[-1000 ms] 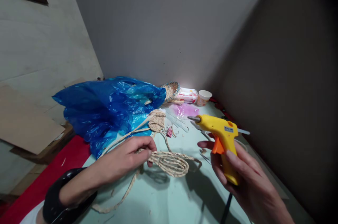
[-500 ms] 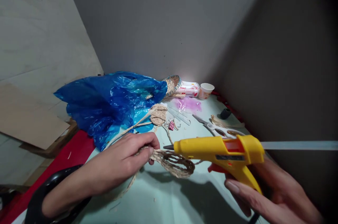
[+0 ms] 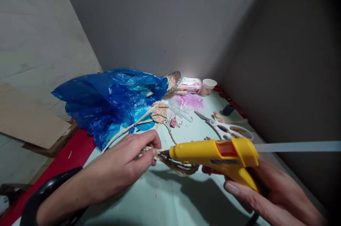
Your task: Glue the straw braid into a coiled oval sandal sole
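My left hand [image 3: 138, 151] pinches a looped piece of braided straw cord [image 3: 178, 167] between thumb and fingers, held above the table. In my right hand [image 3: 269, 190] is a yellow hot glue gun [image 3: 213, 153], with a clear glue stick [image 3: 298, 147] jutting from its back. The gun's dark nozzle points left and meets the cord close to my left fingertips; whether glue is coming out is hidden. Behind the left hand lies a wound bundle of straw cord [image 3: 160, 111], with loose strands trailing from it.
A crumpled blue plastic bag [image 3: 106, 102] covers the back left, with a woven basket piece [image 3: 174, 80] poking out. White-handled scissors [image 3: 223, 126], a paper cup [image 3: 208, 87], a pink-and-white packet [image 3: 190, 86], clear glue sticks [image 3: 181, 111] and a dark spool [image 3: 227, 109] lie on the pale table [image 3: 165, 201].
The glue gun has moved left, bringing its nozzle to the cord beside my left fingers. My left hand keeps its pinch, and the view has shifted slightly.
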Tool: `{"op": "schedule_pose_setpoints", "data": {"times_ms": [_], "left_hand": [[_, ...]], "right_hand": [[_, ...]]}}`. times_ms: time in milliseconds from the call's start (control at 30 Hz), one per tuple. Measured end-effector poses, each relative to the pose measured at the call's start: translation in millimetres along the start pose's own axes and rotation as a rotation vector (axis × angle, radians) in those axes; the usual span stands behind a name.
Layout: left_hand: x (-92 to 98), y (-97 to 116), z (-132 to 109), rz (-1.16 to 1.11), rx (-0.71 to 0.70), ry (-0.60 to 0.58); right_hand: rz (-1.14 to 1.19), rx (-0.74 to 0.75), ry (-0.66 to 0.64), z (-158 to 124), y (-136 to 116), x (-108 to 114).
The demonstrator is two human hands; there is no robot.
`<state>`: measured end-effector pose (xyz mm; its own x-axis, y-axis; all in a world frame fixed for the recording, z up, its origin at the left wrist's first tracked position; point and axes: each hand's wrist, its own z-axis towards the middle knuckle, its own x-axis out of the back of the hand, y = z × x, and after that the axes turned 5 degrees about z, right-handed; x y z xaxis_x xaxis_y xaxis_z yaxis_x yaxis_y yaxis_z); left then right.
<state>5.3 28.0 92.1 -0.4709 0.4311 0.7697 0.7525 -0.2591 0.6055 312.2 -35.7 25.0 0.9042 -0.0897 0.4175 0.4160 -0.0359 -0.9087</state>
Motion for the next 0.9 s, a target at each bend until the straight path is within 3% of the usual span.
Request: {"op": "schedule_pose_setpoints", "data": {"times_ms": [200, 600, 900], "left_hand": [[0.8, 1, 0, -0.002, -0.009, -0.002], [0.0, 3, 1, 0.007, 0.031, -0.031], [2.5, 11, 1, 0.005, 0.086, -0.048]], "right_hand": [[-0.139, -0.003, -0.096, 0, 0, -2], [-0.279, 0.312, -0.07, 2, -5, -4], [-0.343, 0.416, -0.041, 0, -1, -1]]}}
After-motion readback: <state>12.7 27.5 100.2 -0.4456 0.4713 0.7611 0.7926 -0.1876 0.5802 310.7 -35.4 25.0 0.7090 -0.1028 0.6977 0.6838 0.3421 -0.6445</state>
